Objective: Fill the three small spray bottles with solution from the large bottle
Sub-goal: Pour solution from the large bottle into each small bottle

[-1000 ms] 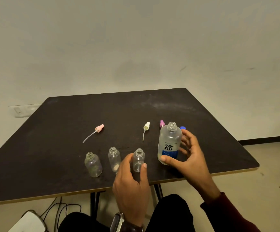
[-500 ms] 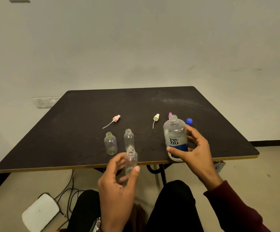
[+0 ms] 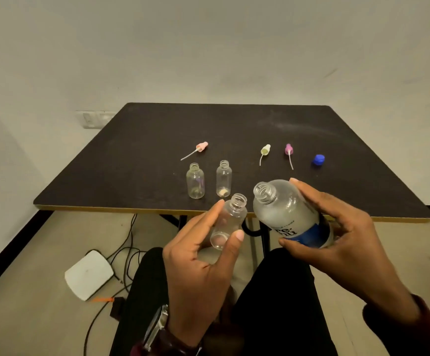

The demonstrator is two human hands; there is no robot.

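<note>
Two bottles have left the bench [image 3: 136,140]: left hand [image 3: 198,255] clamps one small spray bottle [image 3: 228,222]; right hand [image 3: 337,227] clamps the tilted solution bottle [image 3: 288,211], mouth toward ten o'clock. Pouring looks imminent.

Two small bottles [image 3: 195,181] stand upright side by side on the surface [image 3: 142,150], close to its near edge and left of its middle. Behind the left one lies a spray top [image 3: 201,146], its tube pointing left. Further right, behind the bottles, lie two more spray tops [image 3: 265,150] [image 3: 288,149] next to each other, and right of those a cap [image 3: 318,159]. In front of the near edge, off the surface, the left hand [image 3: 198,263] holds a third small bottle [image 3: 228,222]. Just right of it the right hand [image 3: 337,232] holds the large bottle [image 3: 289,211], tilted, mouth towards the small one. On the floor, below the surface and to its left, lie a flat box [image 3: 88,274] and cables [image 3: 126,242].
</note>
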